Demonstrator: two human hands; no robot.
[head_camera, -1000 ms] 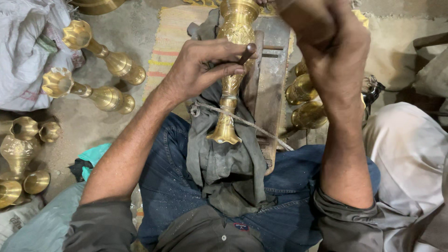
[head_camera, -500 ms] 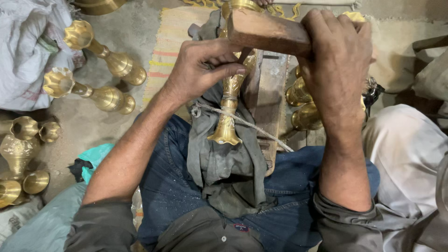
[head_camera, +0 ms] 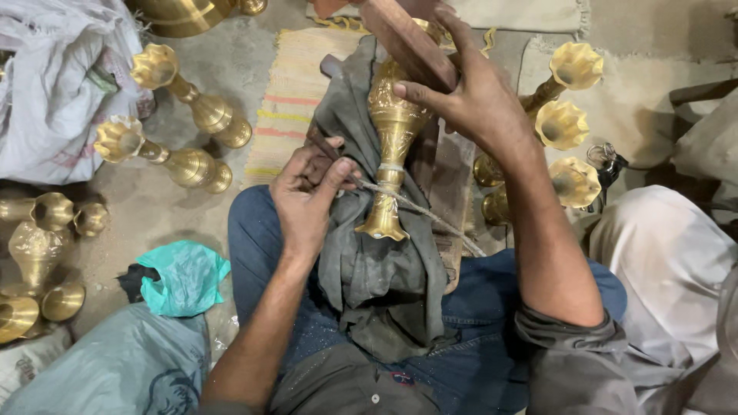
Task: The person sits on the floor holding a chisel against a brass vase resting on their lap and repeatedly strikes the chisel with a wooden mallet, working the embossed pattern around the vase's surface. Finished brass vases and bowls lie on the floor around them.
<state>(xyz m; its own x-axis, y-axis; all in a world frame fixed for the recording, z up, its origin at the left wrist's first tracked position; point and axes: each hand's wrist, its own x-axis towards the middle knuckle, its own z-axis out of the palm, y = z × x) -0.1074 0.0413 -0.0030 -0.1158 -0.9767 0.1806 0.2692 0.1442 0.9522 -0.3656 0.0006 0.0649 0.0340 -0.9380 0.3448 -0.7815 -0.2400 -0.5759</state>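
A engraved brass vase point(head_camera: 392, 123) lies lengthwise on a grey cloth point(head_camera: 377, 269) over my lap, its foot toward me. My left hand point(head_camera: 307, 196) rests beside the vase's narrow neck, fingers closed around a thin dark metal tool point(head_camera: 321, 144). My right hand point(head_camera: 477, 100) grips a wooden block point(head_camera: 403, 38) held over the vase's upper body. A thin cord point(head_camera: 427, 211) runs across the vase's neck toward my right leg.
Several brass vases lie on the floor: two at the left point(head_camera: 184, 157), three with fluted mouths at the right point(head_camera: 565, 127), more at the far left point(head_camera: 38, 253). A striped mat point(head_camera: 288, 100), white sacks point(head_camera: 46, 92), a teal plastic bag point(head_camera: 181, 277) and a wooden board point(head_camera: 453, 200) surround me.
My left hand slid down from the vase's middle to its neck. My right hand brought the wooden block over the vase and now holds it tilted above the upper body.
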